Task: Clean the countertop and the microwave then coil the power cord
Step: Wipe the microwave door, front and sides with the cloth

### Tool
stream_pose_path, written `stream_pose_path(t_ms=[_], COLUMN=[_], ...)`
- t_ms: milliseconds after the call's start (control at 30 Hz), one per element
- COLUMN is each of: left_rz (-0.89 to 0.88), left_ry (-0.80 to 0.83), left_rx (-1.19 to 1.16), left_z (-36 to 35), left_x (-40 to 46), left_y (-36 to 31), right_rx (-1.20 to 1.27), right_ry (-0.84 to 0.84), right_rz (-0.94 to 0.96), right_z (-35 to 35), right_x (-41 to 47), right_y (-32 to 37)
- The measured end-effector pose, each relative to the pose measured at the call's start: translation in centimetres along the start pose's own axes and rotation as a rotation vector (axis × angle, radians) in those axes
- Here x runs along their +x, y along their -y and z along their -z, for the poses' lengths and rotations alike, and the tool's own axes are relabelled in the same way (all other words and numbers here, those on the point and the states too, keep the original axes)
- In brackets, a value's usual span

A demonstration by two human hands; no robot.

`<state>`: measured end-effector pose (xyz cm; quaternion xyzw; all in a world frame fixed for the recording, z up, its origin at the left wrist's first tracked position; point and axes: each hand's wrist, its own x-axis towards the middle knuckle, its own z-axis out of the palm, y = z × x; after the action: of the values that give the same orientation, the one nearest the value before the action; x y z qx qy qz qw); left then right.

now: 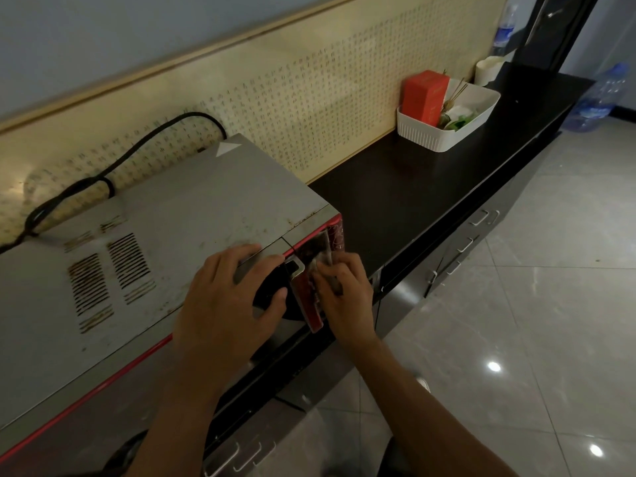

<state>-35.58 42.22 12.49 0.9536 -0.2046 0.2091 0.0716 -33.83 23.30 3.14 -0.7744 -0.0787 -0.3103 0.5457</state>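
A grey microwave (192, 208) with red trim and a stained, vented top stands on the dark countertop (413, 194). My left hand (223, 297) rests flat on its top front edge, with the thumb hanging over the front. My right hand (347, 294) holds a small pale cloth (322, 259) against the red control panel at the microwave's right front corner. The black power cord (144, 142) loops up behind the microwave along the patterned wall panel, and its left end runs out of sight.
A white basket (423, 136) holding a red box (423, 96) and small items sits further right on the counter. Past it stand a white cup (487, 70) and a water bottle (504, 29). Drawers (481, 218) line the cabinet front. A large bottle (599, 98) stands on the tiled floor.
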Motion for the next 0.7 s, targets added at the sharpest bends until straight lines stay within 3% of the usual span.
stream_pose_path(t_ms=[200, 367, 500, 633, 700], left_rz=[-0.001, -0.011, -0.004, 0.006, 0.006], left_ry=[-0.007, -0.010, -0.006, 0.008, 0.000], left_rx=[0.001, 0.011, 0.024, 0.040, 0.030], left_z=[0.1, 0.1, 0.2, 0.2, 0.1], left_x=[0.1, 0.0, 0.0, 0.0, 0.0], left_y=[-0.1, -0.1, -0.2, -0.2, -0.3], right_rx=[-0.018, 0.037, 0.061, -0.037, -0.073], right_ry=[0.068, -0.133, -0.054, 0.144, 0.161], right_rz=[-0.140, -0.090, -0.051, -0.233, -0.323], right_z=[-0.2, -0.1, -0.8, -0.2, 0.5], right_x=[-1.6, 0.9, -0.3, -3.9, -5.3], right_y=[-0.9, 1.6, 0.7, -3.0, -4.5])
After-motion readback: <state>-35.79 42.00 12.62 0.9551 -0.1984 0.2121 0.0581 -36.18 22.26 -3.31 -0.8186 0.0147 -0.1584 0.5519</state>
